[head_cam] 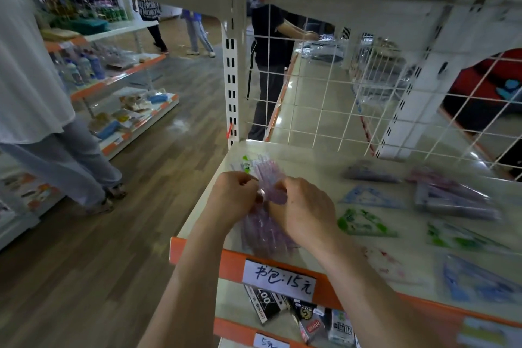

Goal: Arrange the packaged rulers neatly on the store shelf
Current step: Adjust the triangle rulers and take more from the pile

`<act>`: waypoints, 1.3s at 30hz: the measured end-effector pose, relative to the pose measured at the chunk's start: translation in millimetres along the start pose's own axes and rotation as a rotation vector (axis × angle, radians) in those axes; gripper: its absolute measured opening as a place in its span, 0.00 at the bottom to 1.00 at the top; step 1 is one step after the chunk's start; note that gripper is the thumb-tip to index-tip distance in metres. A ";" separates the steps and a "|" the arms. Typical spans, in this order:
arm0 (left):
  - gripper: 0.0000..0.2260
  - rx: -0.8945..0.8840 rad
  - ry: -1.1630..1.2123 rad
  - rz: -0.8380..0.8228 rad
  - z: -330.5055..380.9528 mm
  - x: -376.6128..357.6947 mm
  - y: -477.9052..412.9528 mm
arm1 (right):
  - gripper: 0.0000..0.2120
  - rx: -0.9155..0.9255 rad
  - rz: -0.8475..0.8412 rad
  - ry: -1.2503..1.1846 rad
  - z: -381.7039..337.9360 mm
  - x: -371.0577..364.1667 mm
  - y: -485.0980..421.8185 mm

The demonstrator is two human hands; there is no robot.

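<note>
Gripping a clear packet of purple rulers at the shelf, left hand and right hand curl their fingers.

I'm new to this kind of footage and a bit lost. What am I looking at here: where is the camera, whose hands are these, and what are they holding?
There is no machine here. The single picture comes from a wide-angle camera worn on a person's head. It looks forward and down, so the two bare arms reaching in from below are the wearer's own. The left hand and right hand both grip a bundle of purple packaged rulers at the left end of a pale store shelf. To the right, more packs lie loose on the shelf: a green pack, a blue pack and a purple pile. A handwritten price label sits on the shelf's orange front edge.
</note>
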State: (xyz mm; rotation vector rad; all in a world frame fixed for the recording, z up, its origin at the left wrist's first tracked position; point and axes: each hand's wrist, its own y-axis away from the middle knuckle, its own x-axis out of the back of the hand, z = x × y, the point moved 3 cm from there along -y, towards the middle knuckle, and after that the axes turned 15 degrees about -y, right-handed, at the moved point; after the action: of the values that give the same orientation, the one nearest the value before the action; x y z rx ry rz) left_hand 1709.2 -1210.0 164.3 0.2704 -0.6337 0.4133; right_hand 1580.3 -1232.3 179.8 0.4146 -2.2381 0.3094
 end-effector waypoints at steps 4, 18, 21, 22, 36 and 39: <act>0.11 0.010 0.085 -0.063 4.9 -2.0 2.6 | 0.16 -0.005 0.009 -0.059 4.0 -0.1 -2.1; 0.08 0.007 -0.011 -0.014 0.1 4.1 4.6 | 0.14 0.031 0.018 0.053 0.5 3.0 13.6; 0.10 0.008 -0.012 0.009 -3.0 5.5 5.0 | 0.25 -0.007 -0.035 0.183 -2.0 -3.8 17.0; 0.11 0.009 -0.011 0.018 -4.3 6.6 5.2 | 0.27 -0.023 -0.045 0.208 -2.4 -5.8 18.3; 0.09 0.012 -0.001 0.044 -10.5 15.5 7.5 | 0.21 -0.052 -0.139 0.270 -20.1 -2.1 15.0; 0.09 0.003 0.003 0.037 -10.7 16.5 8.2 | 0.16 -0.053 -0.160 0.318 -21.9 -2.1 8.9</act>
State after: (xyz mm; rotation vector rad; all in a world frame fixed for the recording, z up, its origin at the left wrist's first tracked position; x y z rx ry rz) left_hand 1723.0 -1194.1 167.2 0.2611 -0.6364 0.4498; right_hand 1593.1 -1216.0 191.3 0.4774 -1.8864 0.2150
